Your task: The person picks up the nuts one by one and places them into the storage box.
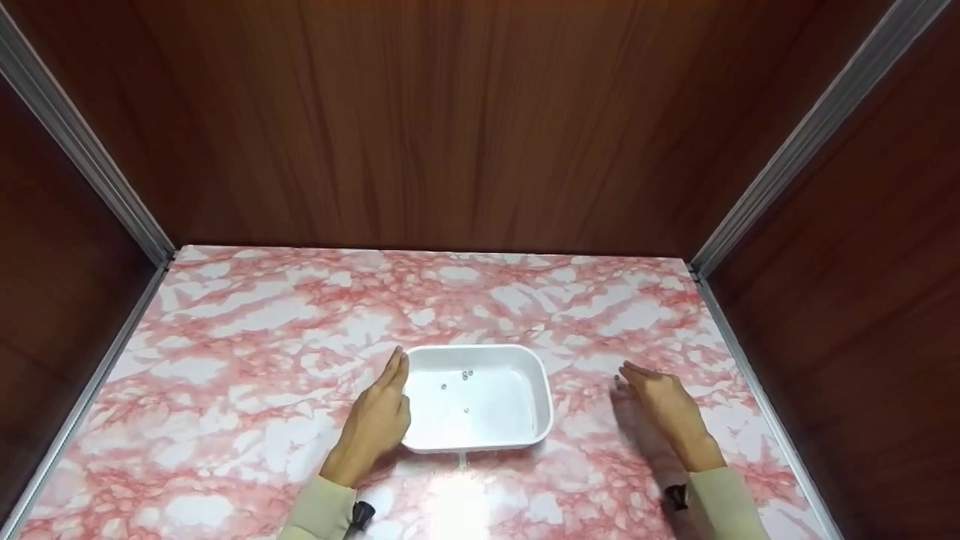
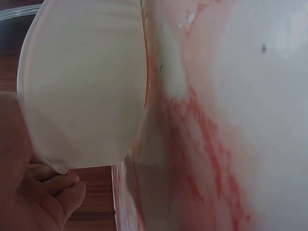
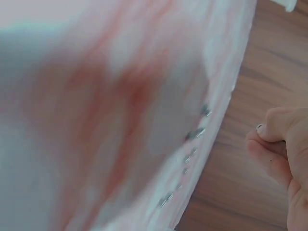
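Observation:
A white rectangular tray [image 1: 480, 444] stands on the table with several tiny silvery nut-like pieces [image 1: 465, 375] inside. My left hand [image 1: 379, 412] holds its left rim, the thumb on the near part and the fingers toward the far corner. In the left wrist view, curled fingers [image 2: 67, 190] meet the tray's rim. To the right of the tray, my right hand [image 1: 667, 405] is low over the table. Its thumb and finger pinch a tiny silvery nut-like piece [image 3: 260, 126]. Several more small metal pieces [image 3: 195, 134] lie on the table near that hand.
The table [image 1: 262, 322] has a red-and-white marbled top. Dark wood-grain panels [image 1: 420, 127] enclose it at the back and both sides, with grey metal rails [image 1: 802, 127] at the corners. A black wrist device [image 1: 363, 514] sits at the left sleeve.

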### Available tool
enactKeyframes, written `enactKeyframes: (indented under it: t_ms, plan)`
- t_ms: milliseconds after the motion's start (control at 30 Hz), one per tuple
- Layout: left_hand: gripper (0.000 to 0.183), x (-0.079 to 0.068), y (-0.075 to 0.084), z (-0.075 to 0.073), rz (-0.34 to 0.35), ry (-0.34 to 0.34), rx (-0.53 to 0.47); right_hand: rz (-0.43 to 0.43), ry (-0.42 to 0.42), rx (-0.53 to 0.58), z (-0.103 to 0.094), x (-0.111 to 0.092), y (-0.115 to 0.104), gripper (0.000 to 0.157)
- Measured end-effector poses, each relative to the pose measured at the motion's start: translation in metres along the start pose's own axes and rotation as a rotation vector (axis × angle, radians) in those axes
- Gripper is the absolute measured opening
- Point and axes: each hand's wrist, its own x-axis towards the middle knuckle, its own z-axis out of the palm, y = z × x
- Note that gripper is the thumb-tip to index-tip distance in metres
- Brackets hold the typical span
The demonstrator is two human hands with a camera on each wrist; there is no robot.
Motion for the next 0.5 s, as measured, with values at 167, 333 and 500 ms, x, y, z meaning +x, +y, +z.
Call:
enactKeyframes:
  t_ms: [167,333,500]
  plan:
    - [0.059,0.0,0.001,0.0,-0.007,-0.001,0.009,0.073,0.009,0.088,-0.013,0.022,-0.017,0.032]
    - [0.059,-0.001,0.001,-0.001,0.007,-0.015,-0.023,0.164,0.022,0.245,-0.014,0.04,-0.03,0.029]
    - [0.059,-0.001,0.002,-0.001,0.002,-0.004,-0.003,0.348,-0.017,0.473,-0.016,0.056,-0.043,0.022]
